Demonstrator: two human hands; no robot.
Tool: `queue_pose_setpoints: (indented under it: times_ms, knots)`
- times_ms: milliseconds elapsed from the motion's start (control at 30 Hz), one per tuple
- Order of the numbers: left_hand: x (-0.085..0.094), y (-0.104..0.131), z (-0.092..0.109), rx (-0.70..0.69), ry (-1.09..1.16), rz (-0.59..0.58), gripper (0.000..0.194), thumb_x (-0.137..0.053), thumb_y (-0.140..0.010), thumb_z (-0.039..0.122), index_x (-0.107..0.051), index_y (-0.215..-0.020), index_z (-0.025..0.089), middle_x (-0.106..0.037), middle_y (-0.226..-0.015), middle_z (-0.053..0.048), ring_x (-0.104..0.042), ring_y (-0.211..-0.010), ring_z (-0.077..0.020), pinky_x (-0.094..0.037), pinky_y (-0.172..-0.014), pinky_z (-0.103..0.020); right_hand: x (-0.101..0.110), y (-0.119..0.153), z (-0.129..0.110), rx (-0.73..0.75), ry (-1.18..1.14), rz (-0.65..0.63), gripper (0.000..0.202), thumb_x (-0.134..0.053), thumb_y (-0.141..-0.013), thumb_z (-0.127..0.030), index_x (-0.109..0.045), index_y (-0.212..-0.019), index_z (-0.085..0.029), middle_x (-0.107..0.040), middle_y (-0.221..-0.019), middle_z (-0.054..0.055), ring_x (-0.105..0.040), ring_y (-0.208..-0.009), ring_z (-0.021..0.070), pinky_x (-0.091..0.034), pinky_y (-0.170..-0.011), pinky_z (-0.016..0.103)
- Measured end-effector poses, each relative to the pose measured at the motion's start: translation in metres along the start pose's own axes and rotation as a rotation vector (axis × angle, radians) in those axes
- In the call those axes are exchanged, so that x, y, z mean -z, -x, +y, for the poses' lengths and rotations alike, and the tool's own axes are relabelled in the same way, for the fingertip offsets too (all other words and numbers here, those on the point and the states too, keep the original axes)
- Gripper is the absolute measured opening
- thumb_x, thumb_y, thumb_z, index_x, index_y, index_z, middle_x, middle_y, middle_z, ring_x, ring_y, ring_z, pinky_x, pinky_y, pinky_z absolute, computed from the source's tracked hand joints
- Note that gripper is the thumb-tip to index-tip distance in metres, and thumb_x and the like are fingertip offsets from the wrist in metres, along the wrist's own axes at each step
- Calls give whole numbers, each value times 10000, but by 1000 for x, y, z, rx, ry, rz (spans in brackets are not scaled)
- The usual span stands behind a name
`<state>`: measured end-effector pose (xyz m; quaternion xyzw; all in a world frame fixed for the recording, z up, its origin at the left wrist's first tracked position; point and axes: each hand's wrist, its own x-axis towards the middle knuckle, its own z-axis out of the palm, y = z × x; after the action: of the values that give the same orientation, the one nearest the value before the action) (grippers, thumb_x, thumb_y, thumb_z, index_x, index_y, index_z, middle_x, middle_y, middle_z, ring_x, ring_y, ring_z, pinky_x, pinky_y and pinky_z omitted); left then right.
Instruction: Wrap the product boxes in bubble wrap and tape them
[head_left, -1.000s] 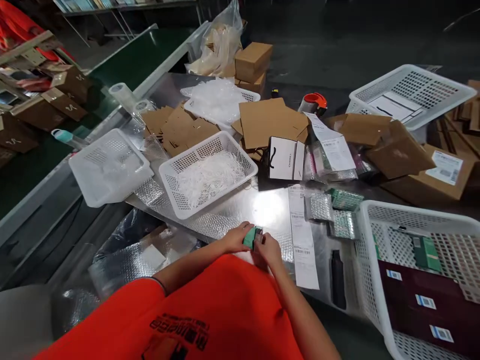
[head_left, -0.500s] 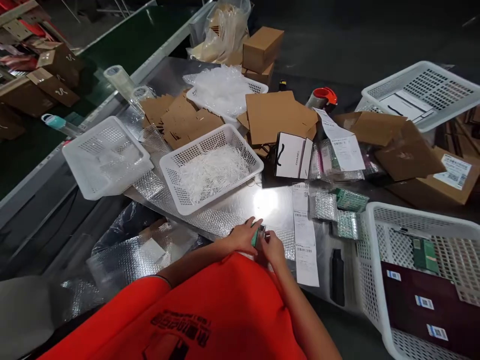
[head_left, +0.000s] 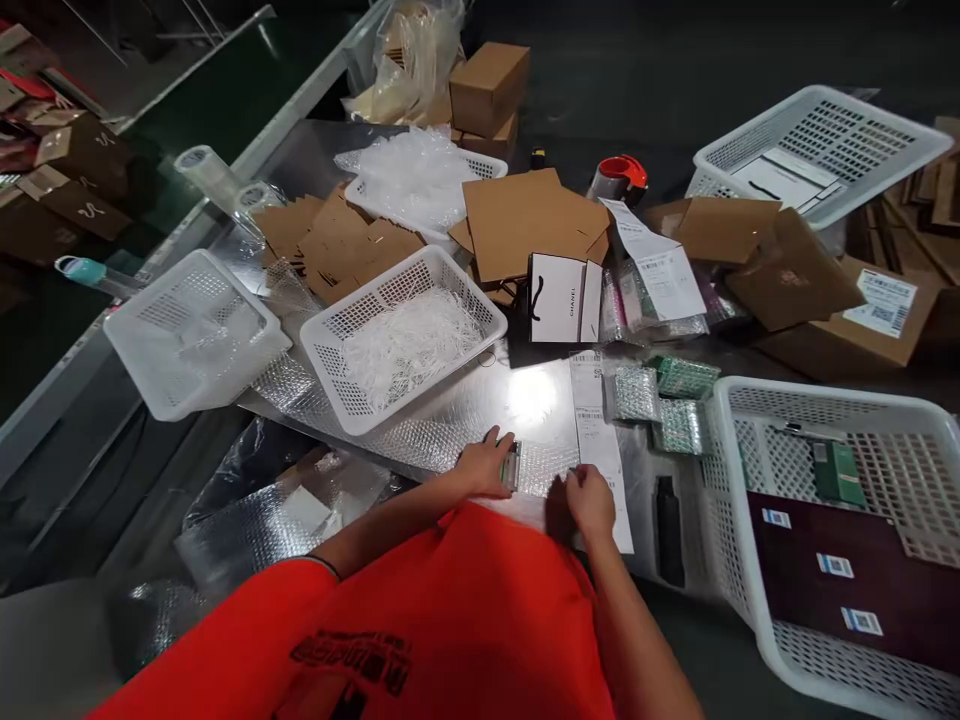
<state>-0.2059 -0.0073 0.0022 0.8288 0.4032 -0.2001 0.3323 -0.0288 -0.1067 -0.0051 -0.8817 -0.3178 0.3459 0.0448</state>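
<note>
My left hand (head_left: 484, 466) is closed on a small green-and-silver box (head_left: 511, 468), which lies on bubble wrap (head_left: 551, 462) near the table's front edge. The hand covers the box's left part. To the right, my right hand (head_left: 592, 502) hovers low beside a strip of printed labels (head_left: 600, 440). Its thumb and fingertips are pinched together, apart from the box; whatever they grip is too small to make out. Several bubble-wrapped packets (head_left: 636, 393) lie beyond the right hand, and a black tube-like object (head_left: 669, 535) lies to its right.
A white basket of shredded filler (head_left: 465, 355) stands ahead. Another basket (head_left: 724, 420) at right holds dark red flat items and a green box (head_left: 836, 472). Cardboard pieces (head_left: 517, 225), a white paper bag (head_left: 555, 300) and a red tape dispenser (head_left: 624, 175) lie farther back.
My right hand has moved away from the small box to the right, over the label strip. My left hand stays on the box. The whole view has shifted slightly.
</note>
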Motion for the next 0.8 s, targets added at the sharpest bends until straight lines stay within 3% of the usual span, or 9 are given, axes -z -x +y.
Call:
queue_pose_setpoints:
  times_ms: [133, 233, 333, 433, 500, 633, 800]
  knots:
    - [2, 1, -1, 20, 47, -31, 1292, -898, -566, 454, -151, -1602, 255, -146, -1680, -215, -538, -1318, -447, -494, -1042, -519, 4, 0, 10, -107, 75, 17, 301, -437, -960, -207, -618, -1179, -105, -656, -1188, 222, -679, -1050, 306, -486, -800, 367]
    - [3, 4, -4, 49, 125, -42, 1300, -882, -591, 468, -113, -1612, 231, -90, -1687, -227, -502, -1342, -474, -475, -1052, -537, -2, -4, 8, -142, 69, 16, 285, -483, -951, -241, -617, -1173, -124, -670, -1162, 207, -684, -1031, 309, -489, -781, 371]
    - [3, 8, -7, 147, 279, 52, 1064, -765, -754, 476, -175, -1586, 172, -184, -1661, -236, -484, -1370, -425, -465, -1061, -484, -3, -12, 8, -158, 24, 9, 231, -527, -923, -279, -656, -1064, -148, -703, -1055, 189, -691, -969, 310, -481, -731, 363]
    - [-1, 9, -8, 291, 404, 184, 693, -653, -871, 428, -389, -1442, 137, -437, -1510, -230, -554, -1293, -345, -469, -1021, -406, 2, -19, 15, -137, -47, 11, 160, -533, -877, -269, -658, -838, -179, -713, -916, 169, -682, -868, 303, -448, -668, 346]
    - [-4, 6, -8, 375, 465, 225, 539, -668, -867, 419, -490, -1293, 140, -560, -1365, -195, -595, -1213, -305, -470, -975, -364, 7, -20, 19, -101, -113, 19, 161, -526, -833, -265, -603, -707, -201, -694, -802, 139, -659, -793, 280, -421, -637, 329]
    - [-13, -2, -10, 430, 566, 249, 449, -744, -796, 448, -542, -1075, 160, -649, -1148, -133, -628, -1053, -250, -470, -846, -302, 10, -11, 16, 67, -316, -31, 175, -507, -742, -351, -493, -604, -244, -606, -642, 45, -590, -693, 217, -409, -614, 298]
    - [-22, -11, -17, 469, 734, 240, 305, -758, -782, 349, -539, -922, 190, -660, -934, -46, -640, -890, -192, -464, -715, -257, -5, 8, -12, 248, -560, -201, 297, -481, -697, -545, -482, -634, -254, -526, -580, -9, -500, -576, 174, -415, -563, 298]
